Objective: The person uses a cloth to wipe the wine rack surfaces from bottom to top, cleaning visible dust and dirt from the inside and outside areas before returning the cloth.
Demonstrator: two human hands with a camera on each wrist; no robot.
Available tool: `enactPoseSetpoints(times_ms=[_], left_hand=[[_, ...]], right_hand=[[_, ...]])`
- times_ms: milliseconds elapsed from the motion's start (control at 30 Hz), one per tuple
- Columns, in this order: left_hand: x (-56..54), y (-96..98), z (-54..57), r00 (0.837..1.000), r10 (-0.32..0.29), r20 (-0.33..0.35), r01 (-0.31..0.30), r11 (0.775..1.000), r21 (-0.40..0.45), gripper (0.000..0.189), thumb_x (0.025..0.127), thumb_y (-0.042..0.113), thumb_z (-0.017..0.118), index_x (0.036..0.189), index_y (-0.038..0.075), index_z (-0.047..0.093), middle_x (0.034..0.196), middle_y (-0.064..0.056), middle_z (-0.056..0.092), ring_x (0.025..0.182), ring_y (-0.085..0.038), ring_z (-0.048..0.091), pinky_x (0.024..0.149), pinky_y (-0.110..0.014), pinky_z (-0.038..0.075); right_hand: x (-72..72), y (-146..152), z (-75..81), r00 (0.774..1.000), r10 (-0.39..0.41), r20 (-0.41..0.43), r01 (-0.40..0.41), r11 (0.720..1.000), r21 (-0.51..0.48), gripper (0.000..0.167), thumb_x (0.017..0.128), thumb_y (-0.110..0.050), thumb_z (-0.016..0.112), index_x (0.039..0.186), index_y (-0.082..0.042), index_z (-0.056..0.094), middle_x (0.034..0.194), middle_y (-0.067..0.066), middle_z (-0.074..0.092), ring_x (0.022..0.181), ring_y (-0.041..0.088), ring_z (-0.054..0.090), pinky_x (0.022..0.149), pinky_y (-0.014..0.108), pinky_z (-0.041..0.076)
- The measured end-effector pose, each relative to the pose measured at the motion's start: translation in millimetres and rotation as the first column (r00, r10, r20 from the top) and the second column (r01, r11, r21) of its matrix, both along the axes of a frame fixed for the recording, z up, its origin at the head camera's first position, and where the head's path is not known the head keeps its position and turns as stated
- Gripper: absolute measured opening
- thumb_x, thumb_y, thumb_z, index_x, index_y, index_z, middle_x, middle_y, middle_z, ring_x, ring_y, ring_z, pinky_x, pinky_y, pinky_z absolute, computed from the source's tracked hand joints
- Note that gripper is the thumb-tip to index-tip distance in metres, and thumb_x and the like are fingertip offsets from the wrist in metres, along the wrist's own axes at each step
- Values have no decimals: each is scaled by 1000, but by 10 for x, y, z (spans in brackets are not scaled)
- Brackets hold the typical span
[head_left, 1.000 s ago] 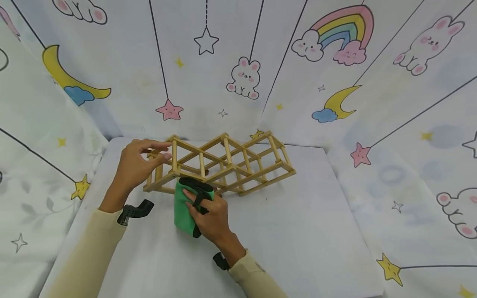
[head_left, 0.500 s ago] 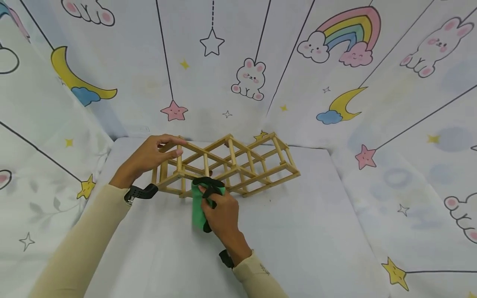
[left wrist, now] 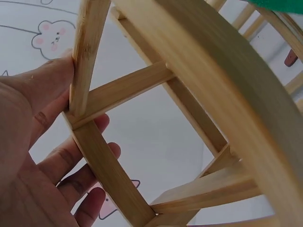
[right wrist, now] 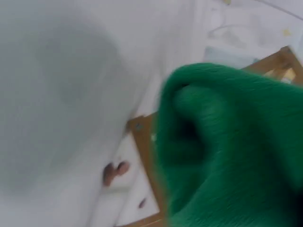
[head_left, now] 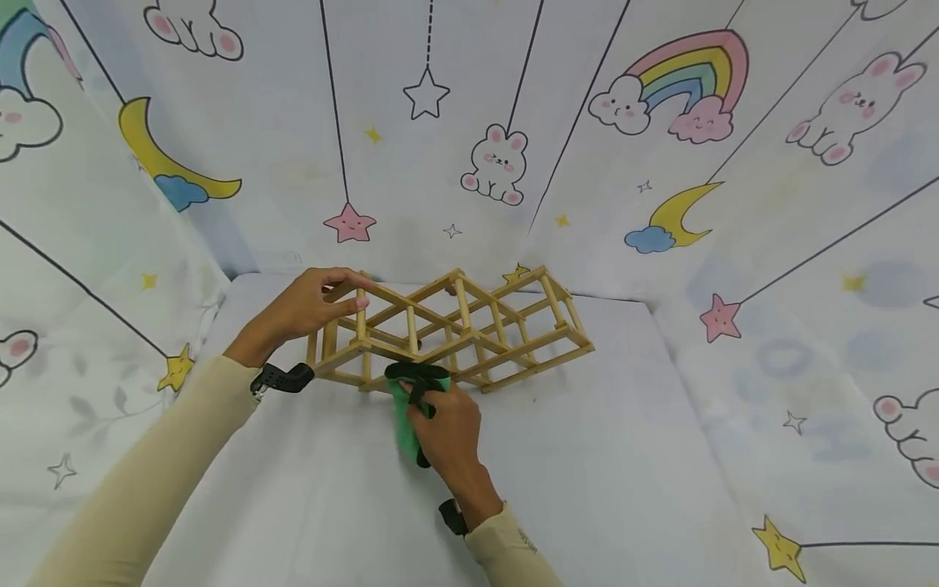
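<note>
A wooden lattice rack of slats and round rods stands on the white table. My left hand holds its left end, with thumb and index finger on an upright. In the left wrist view the thumb and index finger pinch a wooden post, and the other fingers hang loosely beside a slat. My right hand grips a green cloth with black edging, at the front lower slats. The cloth fills much of the blurred right wrist view and hides part of the rack.
The white tabletop extends in front and to the right. Behind it hangs a white fabric backdrop printed with rabbits, stars and moons, close to the rack's rear. A black strap is on the left wrist.
My right hand and the cloth have shifted right along the rack's front lower edge. The left hand has moved slightly right over the rack's left end. The head view has shifted a little.
</note>
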State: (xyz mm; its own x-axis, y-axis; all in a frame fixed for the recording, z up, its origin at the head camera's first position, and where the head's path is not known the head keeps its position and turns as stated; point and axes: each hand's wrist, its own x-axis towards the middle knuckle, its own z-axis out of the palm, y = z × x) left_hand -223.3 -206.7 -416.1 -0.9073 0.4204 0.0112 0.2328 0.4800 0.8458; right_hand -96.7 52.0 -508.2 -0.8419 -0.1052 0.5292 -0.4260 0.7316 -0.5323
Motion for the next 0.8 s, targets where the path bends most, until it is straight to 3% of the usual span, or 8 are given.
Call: enactPoseSetpoints(times_ms=[133, 200, 267, 333, 433, 500, 633, 800], left_hand=[[1, 33, 14, 1000, 16, -12, -16, 1000, -8, 34, 104, 29, 72, 134, 14, 72, 158, -14, 57, 154, -42, 43, 121, -71, 33], [1, 34, 27, 1000, 18, -15, -19, 1000, -10, 33, 104, 28, 72, 134, 13, 73, 158, -15, 57, 154, -43, 44, 121, -71, 33], [4, 47, 26, 1000, 14, -12, -14, 1000, -11, 34, 105, 28, 72, 135, 12, 73, 158, -15, 57, 154, -43, 44, 121, -71, 33], [6, 70, 16, 1000, 6, -13, -7, 1000, -20, 35, 105, 30, 71, 135, 13, 72, 157, -15, 57, 153, -43, 44, 122, -70, 33], [4, 99, -1, 1000, 4, -26, -5, 1000, -29, 35, 104, 30, 72, 134, 12, 73, 155, -15, 59, 152, -42, 47, 122, -68, 34], [1, 104, 1, 999, 2, -37, -3, 999, -35, 34, 104, 28, 72, 134, 11, 73, 154, -14, 61, 151, -41, 48, 121, -68, 35], [-6, 86, 18, 999, -3, -48, 1, 1000, -23, 31, 105, 24, 71, 133, 10, 74, 151, -14, 63, 150, -40, 49, 122, -66, 35], [-29, 87, 27, 998, -16, -57, 15, 1000, -21, 31, 106, 23, 69, 133, 9, 73, 150, -15, 63, 152, -40, 47, 124, -65, 33]], right_hand=[[-6, -65, -6, 973, 122, -197, -136, 989, -61, 6, 87, -8, 85, 91, -13, 87, 87, 6, 78, 75, 16, 71, 62, 23, 54], [-37, -134, 16, 965, 121, -235, -137, 989, -52, 5, 88, -10, 85, 92, -13, 87, 86, 6, 78, 73, 16, 70, 61, 22, 53], [-32, -148, 3, 981, 54, -187, -67, 996, -65, 3, 86, -10, 86, 85, -12, 86, 80, 5, 77, 69, 16, 69, 58, 22, 50], [11, -103, -60, 998, -24, -65, 18, 996, -90, 9, 84, -9, 86, 92, -12, 88, 85, 4, 80, 72, 18, 72, 59, 23, 52], [126, 4, -223, 990, -89, 106, 105, 982, -157, 15, 84, -8, 83, 98, -12, 88, 102, 1, 83, 88, 21, 77, 69, 28, 59], [204, 44, -324, 987, -78, 139, 107, 972, -211, 22, 87, -7, 81, 108, -13, 86, 115, -2, 82, 101, 21, 77, 79, 30, 62], [272, -12, -353, 998, 51, -22, -55, 951, -305, 33, 92, -3, 78, 124, -11, 80, 126, 5, 78, 116, 23, 75, 98, 32, 61], [117, -320, -125, 930, 202, -308, -292, 915, -279, 40, 95, 1, 76, 135, -3, 73, 131, 15, 76, 123, 31, 73, 105, 41, 58]])
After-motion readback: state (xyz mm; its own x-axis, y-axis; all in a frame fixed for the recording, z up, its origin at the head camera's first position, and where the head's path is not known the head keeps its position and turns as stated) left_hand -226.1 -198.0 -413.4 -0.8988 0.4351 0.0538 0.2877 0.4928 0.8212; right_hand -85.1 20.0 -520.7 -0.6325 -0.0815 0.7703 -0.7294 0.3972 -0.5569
